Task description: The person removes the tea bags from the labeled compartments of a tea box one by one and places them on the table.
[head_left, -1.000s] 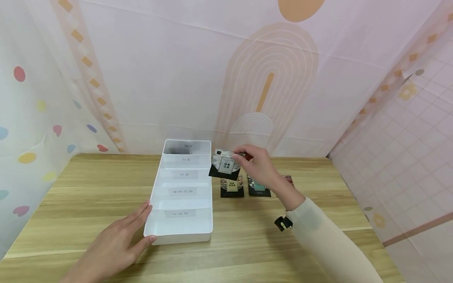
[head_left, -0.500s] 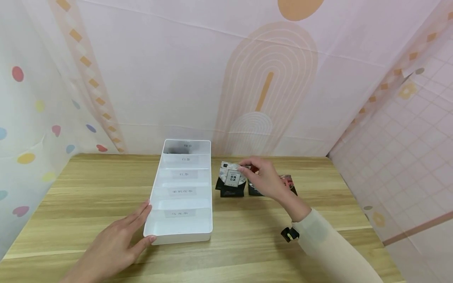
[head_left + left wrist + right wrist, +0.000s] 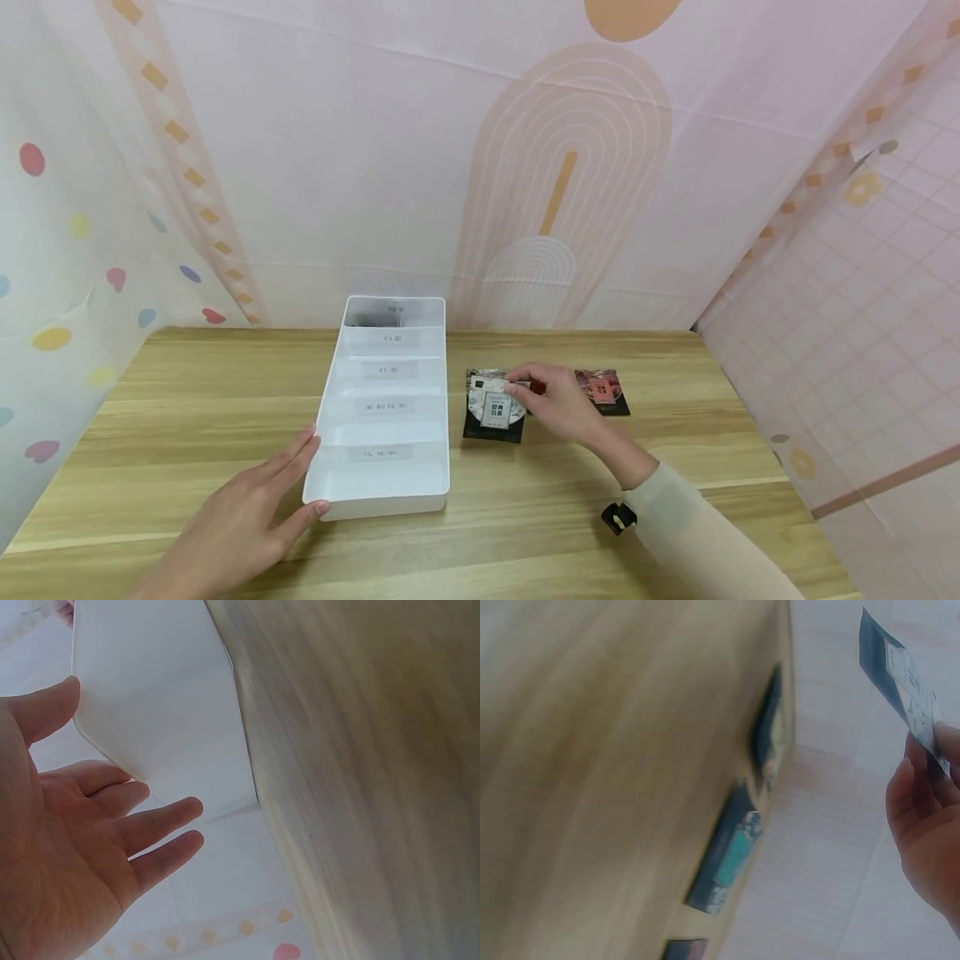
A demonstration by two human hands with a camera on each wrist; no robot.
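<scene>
My right hand [image 3: 558, 408] pinches a black-and-white tea sachet [image 3: 495, 412] by its upper right corner. In the right wrist view this sachet [image 3: 900, 675] is raised above the table, between thumb and fingers. Behind it in the head view, another sachet [image 3: 483, 372] shows only its top edge. A sachet with a teal label [image 3: 731, 859] lies below the hand in the right wrist view; the hand hides it from the head. My left hand [image 3: 240, 508] touches the near left corner of a white divided box [image 3: 386, 504], its fingers extended along the wall.
A red-and-black sachet [image 3: 602, 392] lies on the wooden table [image 3: 525, 533] to the right. Labels mark the box's several compartments; the farthest holds something dark [image 3: 375, 320]. A patterned cloth [image 3: 337, 167] hangs behind. A black object [image 3: 618, 517] hangs at the right cuff.
My right hand has brought the pinched sachet nearer and slightly right, from beside the box's far end to in front of the other sachets. The left hand has stayed on the box.
</scene>
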